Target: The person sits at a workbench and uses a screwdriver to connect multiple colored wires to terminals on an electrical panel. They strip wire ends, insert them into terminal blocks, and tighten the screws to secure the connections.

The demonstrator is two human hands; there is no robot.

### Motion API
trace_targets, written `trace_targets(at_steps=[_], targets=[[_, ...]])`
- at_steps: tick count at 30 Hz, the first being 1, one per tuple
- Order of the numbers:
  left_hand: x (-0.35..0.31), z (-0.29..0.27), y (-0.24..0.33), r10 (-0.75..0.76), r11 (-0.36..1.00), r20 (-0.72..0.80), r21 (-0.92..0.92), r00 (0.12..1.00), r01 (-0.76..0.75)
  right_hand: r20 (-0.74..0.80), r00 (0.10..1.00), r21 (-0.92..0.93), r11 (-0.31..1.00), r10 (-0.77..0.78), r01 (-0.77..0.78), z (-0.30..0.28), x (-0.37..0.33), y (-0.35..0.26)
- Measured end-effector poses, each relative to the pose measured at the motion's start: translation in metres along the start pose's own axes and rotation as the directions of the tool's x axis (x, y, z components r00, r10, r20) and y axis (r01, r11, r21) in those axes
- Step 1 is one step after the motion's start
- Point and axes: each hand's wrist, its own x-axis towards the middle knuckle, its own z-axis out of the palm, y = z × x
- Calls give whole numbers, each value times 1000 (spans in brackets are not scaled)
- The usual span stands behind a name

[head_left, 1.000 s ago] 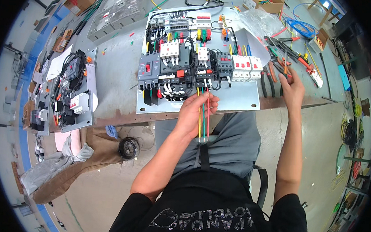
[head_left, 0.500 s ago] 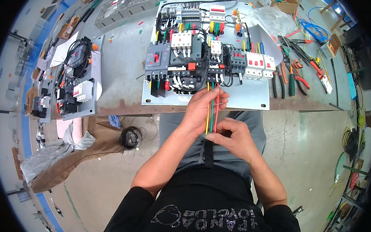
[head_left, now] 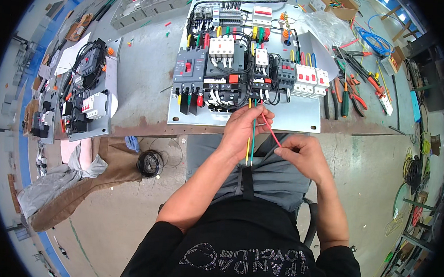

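Below the front edge of a white mounting plate (head_left: 213, 120), my left hand (head_left: 238, 130) is closed round three wires close to the electrical components. The yellow wire (head_left: 248, 149) and the green wire (head_left: 252, 149) hang straight down toward my lap, their lower ends free. Slanting away to the right is the red wire (head_left: 270, 128), its free end pinched between the thumb and fingers of my right hand (head_left: 304, 154). The wires' upper ends run up to a small black overload relay (head_left: 259, 94) at the plate's lower middle.
The plate carries a grey circuit breaker (head_left: 189, 68), contactors and white switches (head_left: 312, 79). Pliers and screwdrivers (head_left: 347, 98) lie right of it. A second wired panel (head_left: 93, 100) stands at the left table edge. A black wire coil (head_left: 150, 163) lies below on the left.
My right hand has moved right and slightly up, drawing the red wire's end away from the yellow and green ones. My left hand keeps its grip.
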Motion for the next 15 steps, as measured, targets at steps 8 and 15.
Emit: trace_targets(at_steps=[8,15], targets=[[2,-2,-1,-5,1000,10,-7,1000,5,-116,990,-120,991,-74,60,-30,18,1],[3,-3,-2,1,1000,17,-4,1000,-1,-123,990,388,922,63,-10,-35,27,16]])
